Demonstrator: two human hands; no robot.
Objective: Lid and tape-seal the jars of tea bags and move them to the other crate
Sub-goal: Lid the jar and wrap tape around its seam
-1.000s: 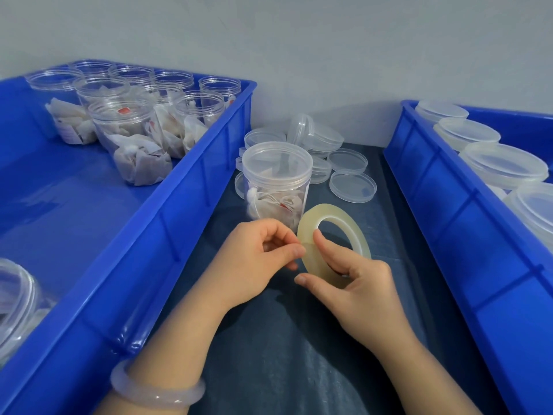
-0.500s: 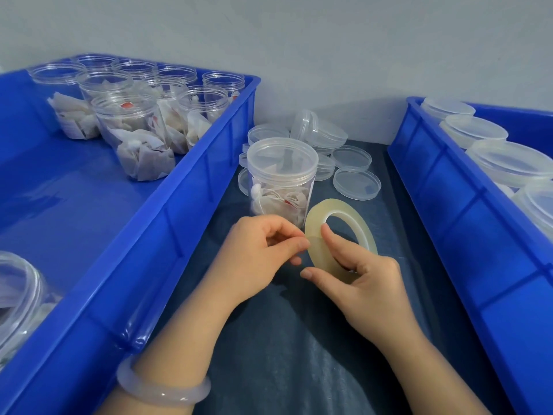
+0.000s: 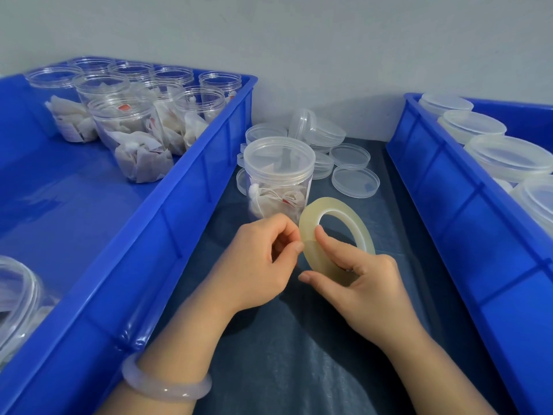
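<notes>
Head view: two bare hands meet over a dark blue desk (image 3: 299,354) between two blue crates.
Right hand (image 3: 368,283): grasping the clear tape roll (image 3: 308,232), forefinger through its hole, thumb under its near rim.
Left hand (image 3: 257,262): fingers curled, thumb and forefinger pinching at the roll's left edge; a pale bracelet (image 3: 167,387) sits on the wrist.
Tape roll: tilted, just near-right of the lidded jar (image 3: 278,175).
Lidded jar: upright on the desk, tea bags inside.
Loose lids (image 3: 354,181): scattered behind and right of that jar.
Left crate (image 3: 191,187): open jars of tea bags (image 3: 125,124) at its far end.
Right crate (image 3: 449,205): capped jars (image 3: 508,157) in a row.
</notes>
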